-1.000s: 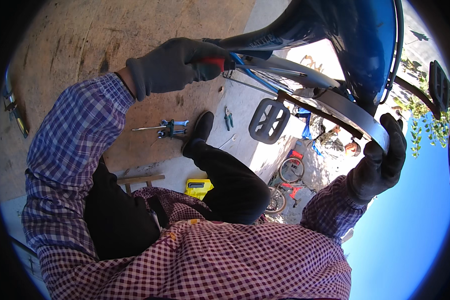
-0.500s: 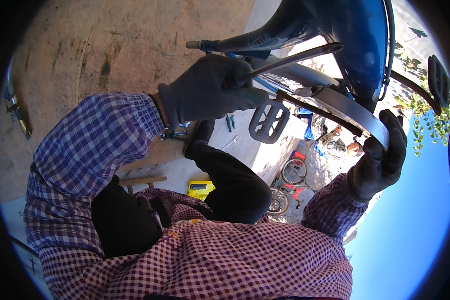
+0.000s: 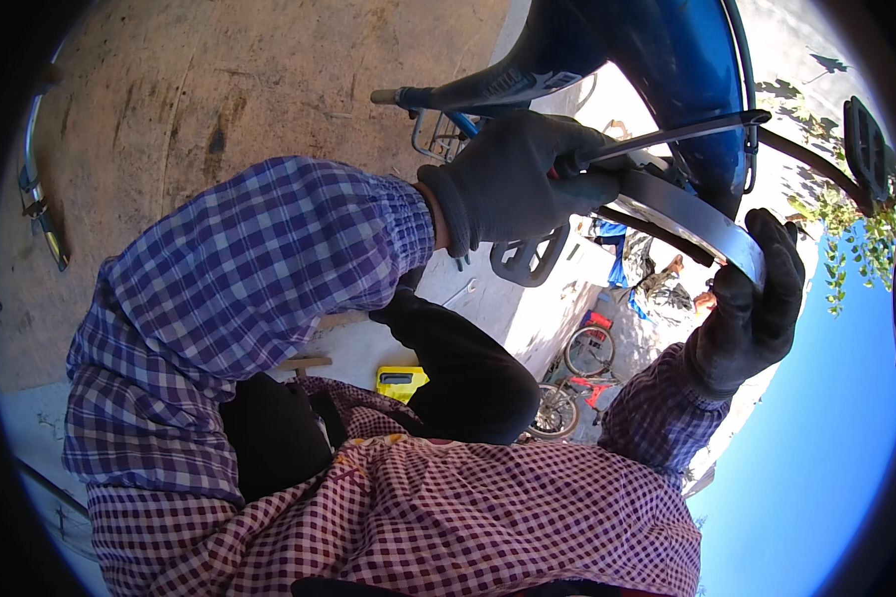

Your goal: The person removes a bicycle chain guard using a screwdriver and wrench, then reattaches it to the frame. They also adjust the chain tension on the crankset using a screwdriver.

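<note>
A blue bicycle frame [image 3: 682, 70] fills the upper right. My left hand [image 3: 523, 179], in a dark glove, is closed around a long metal wrench [image 3: 667, 134]. Its shaft points right, and its far end lies across the blue frame. The fingers of this hand are close to the near end of a curved silver band [image 3: 702, 221] below the frame; I cannot tell if they touch it. My right hand [image 3: 757, 298], also gloved, grips the band's other end between thumb and fingers. Partly behind my left wrist is a black pedal [image 3: 530, 259].
A second pedal [image 3: 866, 149] sits at the far right. A brown board [image 3: 169, 119] spans the upper left, with a curved metal piece [image 3: 35, 199] on it. Below are a yellow case [image 3: 400, 382], a wrench on the floor [image 3: 460, 292] and another bicycle [image 3: 587, 350] with red parts.
My left hand has moved right with the wrench, whose far end now reaches further across the frame. The right hand stays on the silver band, which has shifted only slightly.
</note>
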### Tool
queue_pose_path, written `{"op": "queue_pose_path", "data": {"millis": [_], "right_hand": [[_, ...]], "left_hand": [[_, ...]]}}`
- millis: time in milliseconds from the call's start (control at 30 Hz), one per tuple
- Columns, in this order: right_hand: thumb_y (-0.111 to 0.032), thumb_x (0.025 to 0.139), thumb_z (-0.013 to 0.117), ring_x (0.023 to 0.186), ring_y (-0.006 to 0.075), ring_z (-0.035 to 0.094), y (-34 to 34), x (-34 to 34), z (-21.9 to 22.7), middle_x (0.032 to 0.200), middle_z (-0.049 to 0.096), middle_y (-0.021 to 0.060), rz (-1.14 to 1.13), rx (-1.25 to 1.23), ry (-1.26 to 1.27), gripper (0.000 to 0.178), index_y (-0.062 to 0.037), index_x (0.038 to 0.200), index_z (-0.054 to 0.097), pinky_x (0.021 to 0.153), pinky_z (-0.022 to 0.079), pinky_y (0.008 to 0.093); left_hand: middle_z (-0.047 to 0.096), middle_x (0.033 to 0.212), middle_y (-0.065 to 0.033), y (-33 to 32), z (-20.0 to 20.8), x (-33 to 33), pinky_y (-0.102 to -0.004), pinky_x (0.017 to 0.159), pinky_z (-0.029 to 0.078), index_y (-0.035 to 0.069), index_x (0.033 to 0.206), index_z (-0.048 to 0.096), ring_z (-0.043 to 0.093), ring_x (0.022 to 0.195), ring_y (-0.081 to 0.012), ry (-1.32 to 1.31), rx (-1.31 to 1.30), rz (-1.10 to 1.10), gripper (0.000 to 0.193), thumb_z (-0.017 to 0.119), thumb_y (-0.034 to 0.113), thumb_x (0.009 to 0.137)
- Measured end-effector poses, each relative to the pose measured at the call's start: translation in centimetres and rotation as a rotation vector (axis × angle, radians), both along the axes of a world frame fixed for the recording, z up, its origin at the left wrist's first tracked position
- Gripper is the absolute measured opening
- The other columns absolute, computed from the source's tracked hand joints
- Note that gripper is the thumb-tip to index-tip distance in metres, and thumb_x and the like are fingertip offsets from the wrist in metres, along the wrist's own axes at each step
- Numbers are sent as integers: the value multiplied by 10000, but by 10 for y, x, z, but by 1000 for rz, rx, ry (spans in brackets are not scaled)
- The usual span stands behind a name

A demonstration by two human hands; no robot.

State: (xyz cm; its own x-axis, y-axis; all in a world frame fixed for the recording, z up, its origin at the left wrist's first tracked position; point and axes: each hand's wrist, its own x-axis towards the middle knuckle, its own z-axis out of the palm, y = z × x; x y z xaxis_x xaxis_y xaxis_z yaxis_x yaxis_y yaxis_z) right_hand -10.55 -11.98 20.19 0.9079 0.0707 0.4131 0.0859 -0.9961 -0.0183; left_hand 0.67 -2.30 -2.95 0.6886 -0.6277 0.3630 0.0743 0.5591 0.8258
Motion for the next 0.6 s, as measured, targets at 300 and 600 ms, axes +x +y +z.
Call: {"op": "queue_pose_path", "data": {"millis": [300, 600], "right_hand": [[-267, 882, 835, 1194, 351, 672, -3, 1, -2, 1232, 722, 221, 44, 28, -26, 491, 4, 1256, 669, 1185, 352, 550], [-261, 883, 832, 1199, 355, 668, -1, 0, 1, 1237, 722, 220, 29, 1, -9, 486, 1, 1259, 670, 1188, 348, 556]], "left_hand": [[738, 907, -131, -4, -1, 15, -374, 773, 596, 20, 1171, 719, 731, 878, -245, -117, 26, -5, 298, 775, 191, 933], [681, 808, -128, -11, 3, 19, -346, 674, 554, 46, 994, 678, 695, 735, -253, -207, -38, 22, 174, 761, 185, 929]]}}
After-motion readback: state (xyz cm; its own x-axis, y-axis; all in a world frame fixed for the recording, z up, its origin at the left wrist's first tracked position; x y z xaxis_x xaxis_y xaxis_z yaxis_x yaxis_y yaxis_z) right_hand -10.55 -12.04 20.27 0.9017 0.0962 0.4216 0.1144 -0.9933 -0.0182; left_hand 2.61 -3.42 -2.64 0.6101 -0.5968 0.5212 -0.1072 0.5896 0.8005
